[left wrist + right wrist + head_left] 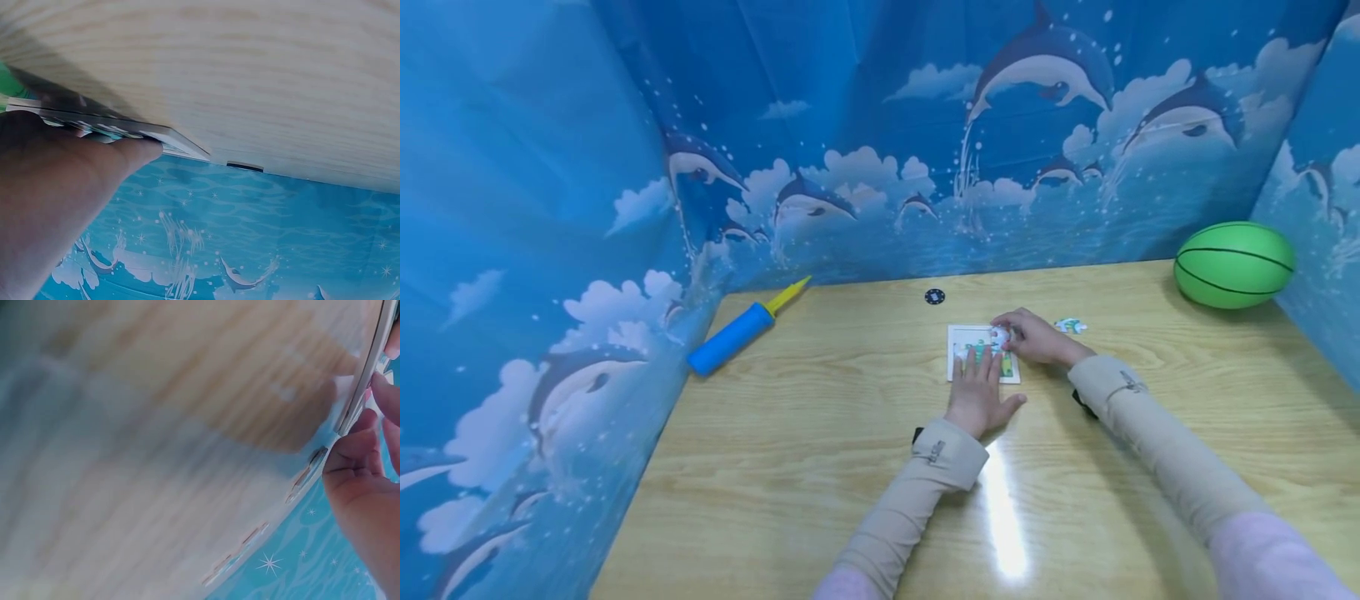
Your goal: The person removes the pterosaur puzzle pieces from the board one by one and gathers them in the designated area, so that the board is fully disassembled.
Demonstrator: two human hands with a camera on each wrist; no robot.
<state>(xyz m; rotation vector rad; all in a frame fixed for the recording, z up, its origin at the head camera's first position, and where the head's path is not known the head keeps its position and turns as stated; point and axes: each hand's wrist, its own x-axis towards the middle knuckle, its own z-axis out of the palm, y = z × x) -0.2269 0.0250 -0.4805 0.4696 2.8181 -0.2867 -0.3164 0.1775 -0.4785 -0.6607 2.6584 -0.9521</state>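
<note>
A small jigsaw puzzle in a white square frame tray [951, 354] lies on the table, its picture green, white and yellow. My left hand [976, 398] is laid over the tray's lower part, fingers extended on the puzzle and thumb out to the side. In the left wrist view its fingertips [147, 150] reach the tray's edge. At the upper right corner my right hand [1037, 337] pinches a white and pink puzzle piece [999, 334] between thumb and fingers, over the picture. The fingers partly cover that piece, and the left hand hides some of the picture.
A loose puzzle piece [1070, 325] lies right of the right hand. Behind the tray is a round black disc [934, 296]. A blue and yellow hand pump [733, 337] lies far left; a green ball [1235, 265] sits at the back right. Dolphin-printed curtains [865, 125] border the table.
</note>
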